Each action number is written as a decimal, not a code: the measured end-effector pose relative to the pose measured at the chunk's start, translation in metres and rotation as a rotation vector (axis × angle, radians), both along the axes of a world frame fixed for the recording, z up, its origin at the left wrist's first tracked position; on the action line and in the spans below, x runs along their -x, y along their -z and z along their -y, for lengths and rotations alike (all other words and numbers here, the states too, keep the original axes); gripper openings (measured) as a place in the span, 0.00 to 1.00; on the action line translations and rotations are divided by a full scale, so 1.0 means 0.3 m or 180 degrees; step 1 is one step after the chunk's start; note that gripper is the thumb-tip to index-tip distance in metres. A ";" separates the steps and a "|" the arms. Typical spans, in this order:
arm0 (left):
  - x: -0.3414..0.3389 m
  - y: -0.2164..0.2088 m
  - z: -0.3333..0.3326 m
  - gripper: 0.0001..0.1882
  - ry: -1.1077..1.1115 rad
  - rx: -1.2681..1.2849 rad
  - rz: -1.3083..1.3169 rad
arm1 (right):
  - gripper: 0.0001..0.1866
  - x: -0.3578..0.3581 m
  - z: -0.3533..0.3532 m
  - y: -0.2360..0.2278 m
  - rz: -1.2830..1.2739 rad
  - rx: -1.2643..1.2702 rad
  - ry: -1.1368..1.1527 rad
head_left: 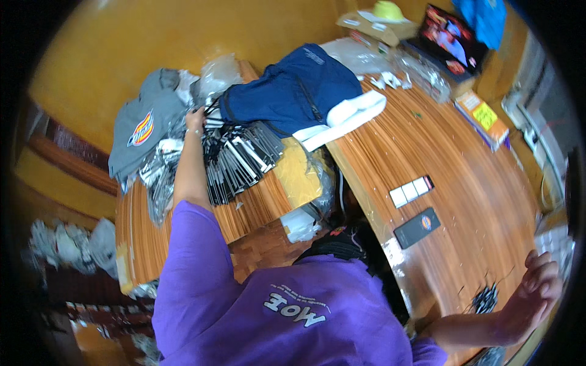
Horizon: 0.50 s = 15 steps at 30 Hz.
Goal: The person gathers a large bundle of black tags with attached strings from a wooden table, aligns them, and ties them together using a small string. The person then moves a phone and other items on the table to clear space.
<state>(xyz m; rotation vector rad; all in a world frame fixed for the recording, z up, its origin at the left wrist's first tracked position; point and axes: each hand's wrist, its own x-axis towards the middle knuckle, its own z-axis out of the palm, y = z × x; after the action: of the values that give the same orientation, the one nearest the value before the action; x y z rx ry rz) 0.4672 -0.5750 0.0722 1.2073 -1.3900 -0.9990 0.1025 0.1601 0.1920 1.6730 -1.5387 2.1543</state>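
Note:
My left hand (195, 119) reaches far forward to the top of a fanned pile of thin black and white strips (238, 165), its fingers closed. What they pinch is too small to make out. A grey folded garment with a bright logo (137, 131) lies to the left of that hand, and a navy garment (293, 85) to its right. At the lower right my right hand (534, 299) is raised over the table edge, fingers loosely bent and apart, with nothing seen in it. Nearest to it is a small bundle of black and white tags with strings (485, 299).
On the right table (464, 171) lie a black card (417, 228) and a white label strip (411, 191). Farther back are a booklet stack (482, 119), a lit screen (452, 39) and a cardboard box (375, 27). A white roll (348, 116) lies by the navy garment.

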 end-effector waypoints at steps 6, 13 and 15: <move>0.006 0.103 0.093 0.19 -0.0085 0.0857 0.1383 | 0.09 -0.142 -0.009 -0.003 -0.0442 -0.0120 -0.0686; -0.092 0.010 0.060 0.43 -0.0486 0.0357 0.2277 | 0.04 -0.156 -0.114 0.040 -0.0361 0.0795 0.0318; -0.009 -0.042 -0.085 0.43 -0.1084 0.0991 0.2630 | 0.02 -0.147 -0.109 0.051 -0.0416 0.0933 0.0116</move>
<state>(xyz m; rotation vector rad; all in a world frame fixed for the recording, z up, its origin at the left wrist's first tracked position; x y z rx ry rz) 0.4698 -0.5493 0.0848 1.6197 -1.7810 -0.0025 0.1465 0.1929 0.1767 1.6365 -1.1465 2.0830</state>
